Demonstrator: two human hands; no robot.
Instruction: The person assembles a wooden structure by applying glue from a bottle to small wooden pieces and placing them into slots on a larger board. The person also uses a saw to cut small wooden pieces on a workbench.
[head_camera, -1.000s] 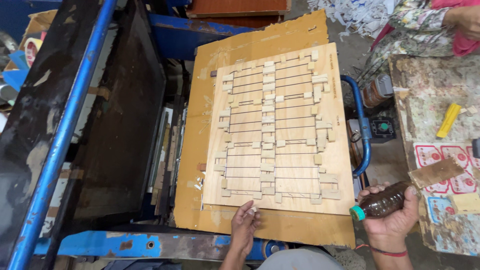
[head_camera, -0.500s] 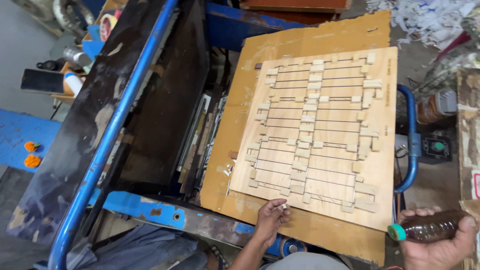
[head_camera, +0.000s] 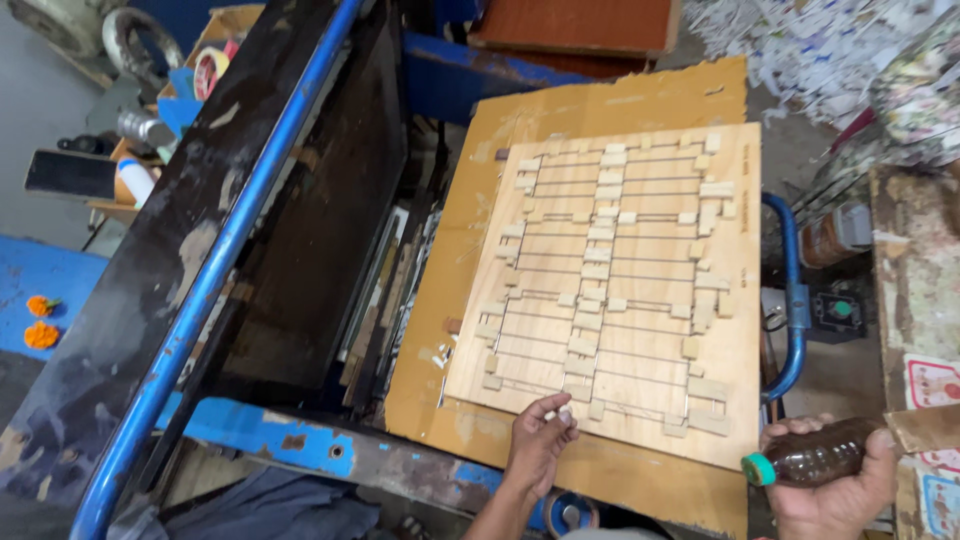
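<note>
Head view, taking the plywood die board (head_camera: 620, 290) as the landmark: far to its left, on the blue floor, lie two orange marigold flowers (head_camera: 40, 320), and above them sits a cluttered shelf with a roll of tape (head_camera: 208, 70). Nearer to the board, a blue steel bar (head_camera: 215, 270) slants across the dark, grimy press plate (head_camera: 300, 210). The die board itself, studded with pale foam blocks along thin metal rules, lies on a larger sheet of brown backing board (head_camera: 470, 200). At the die board's near edge the left hand (head_camera: 540, 445) rests with fingers pinched narrowly on a small pale block (head_camera: 565, 412), touching the wood. Right of the board curves a blue handle (head_camera: 792, 300). Below that, past the board's near right corner, the right hand (head_camera: 835, 485) is wrapped around a brown plastic bottle (head_camera: 815, 457) with a green cap, lying sideways, cap pointing towards the board.
</note>
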